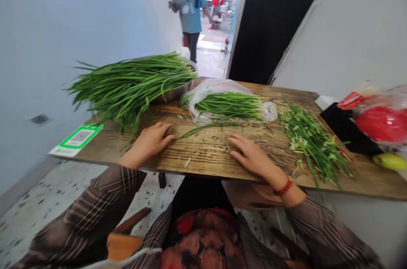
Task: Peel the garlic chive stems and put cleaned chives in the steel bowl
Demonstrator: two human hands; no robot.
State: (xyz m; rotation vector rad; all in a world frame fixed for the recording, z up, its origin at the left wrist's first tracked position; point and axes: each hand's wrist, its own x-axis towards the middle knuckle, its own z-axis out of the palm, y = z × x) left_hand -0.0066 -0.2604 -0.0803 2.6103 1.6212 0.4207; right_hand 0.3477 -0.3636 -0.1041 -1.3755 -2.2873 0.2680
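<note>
Pale walls, speckled floor, wooden table, sunlit doorway

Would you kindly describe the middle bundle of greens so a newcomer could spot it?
Find the wooden table. Between the big heap over the metal bowl and the messy pile on the right lies the bundle of greens, the only one in a translucent plastic bag.
</note>
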